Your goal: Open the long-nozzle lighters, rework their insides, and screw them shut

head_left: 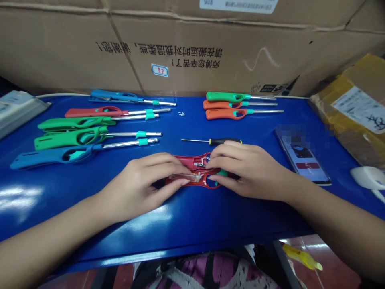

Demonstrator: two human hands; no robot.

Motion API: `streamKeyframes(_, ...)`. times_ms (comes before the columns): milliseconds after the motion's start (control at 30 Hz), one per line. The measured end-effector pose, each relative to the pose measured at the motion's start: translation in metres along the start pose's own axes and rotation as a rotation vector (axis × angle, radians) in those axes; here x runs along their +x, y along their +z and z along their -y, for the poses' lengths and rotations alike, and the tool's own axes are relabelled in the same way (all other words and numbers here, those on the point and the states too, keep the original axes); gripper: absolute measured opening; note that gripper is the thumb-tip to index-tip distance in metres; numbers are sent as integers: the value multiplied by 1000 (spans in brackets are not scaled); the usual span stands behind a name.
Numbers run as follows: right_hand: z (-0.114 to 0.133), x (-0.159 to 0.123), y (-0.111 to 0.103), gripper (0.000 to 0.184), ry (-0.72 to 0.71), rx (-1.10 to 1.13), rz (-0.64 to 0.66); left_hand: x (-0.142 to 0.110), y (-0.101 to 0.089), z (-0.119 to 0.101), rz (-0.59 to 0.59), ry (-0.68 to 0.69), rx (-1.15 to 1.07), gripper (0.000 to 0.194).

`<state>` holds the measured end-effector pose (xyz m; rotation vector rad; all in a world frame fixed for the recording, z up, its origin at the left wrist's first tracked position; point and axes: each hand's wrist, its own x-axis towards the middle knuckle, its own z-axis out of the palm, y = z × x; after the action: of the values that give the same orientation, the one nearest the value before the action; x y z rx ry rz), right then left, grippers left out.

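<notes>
A red gas lighter (192, 161) lies opened lengthwise on the blue table, its two shell halves side by side. A clear inner part (197, 176) sits in the nearer half, and thin white wires (204, 161) show in the farther one. My left hand (150, 178) grips the left end, thumb on the near edge and fingers over the clear part. On the trigger end, my right hand (245, 170) has its fingers and thumb closed around the shell, beside a teal trigger piece (221, 173). Its palm hides the right end. Just behind lies a screwdriver (224, 141) with a black and yellow handle.
Several lighters, such as a blue one (57, 155), lie at the left. A green lighter (224, 96) and two orange ones are at the back right. A phone (303, 156) and a white mouse (368, 178) lie right. A large carton (168, 36) stands behind.
</notes>
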<state>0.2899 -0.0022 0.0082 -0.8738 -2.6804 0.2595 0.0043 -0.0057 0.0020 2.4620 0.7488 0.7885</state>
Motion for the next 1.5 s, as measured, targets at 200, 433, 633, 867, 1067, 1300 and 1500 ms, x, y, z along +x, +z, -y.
streamKeyframes(200, -5, -1, 2, 24, 223, -67, -61, -2, 3, 5, 72, 11, 59, 19)
streamKeyframes(433, -12, 0, 8, 9, 403, 21, -34, -5, 3, 8, 125, -5, 107, 25)
streamKeyframes(633, -9, 3, 6, 5, 466, 44, -45, -5, 4, 8, 133, -18, 108, 27)
streamKeyframes(867, -5, 3, -5, 8, 513, 37, -342, -4, 5, 12, 102, -42, 135, 23)
streamKeyframes(1067, 1, 1, -7, 6, 476, 11, -560, -2, 5, 18, 54, -73, 196, 24)
streamKeyframes(1300, 1, 0, -5, 7, 251, -26, -395, -4, 8, 25, -10, -75, 223, 26)
streamKeyframes(1500, 4, 0, -4, 6, 312, 127, -388, -5, 10, 28, -22, -73, 185, 33)
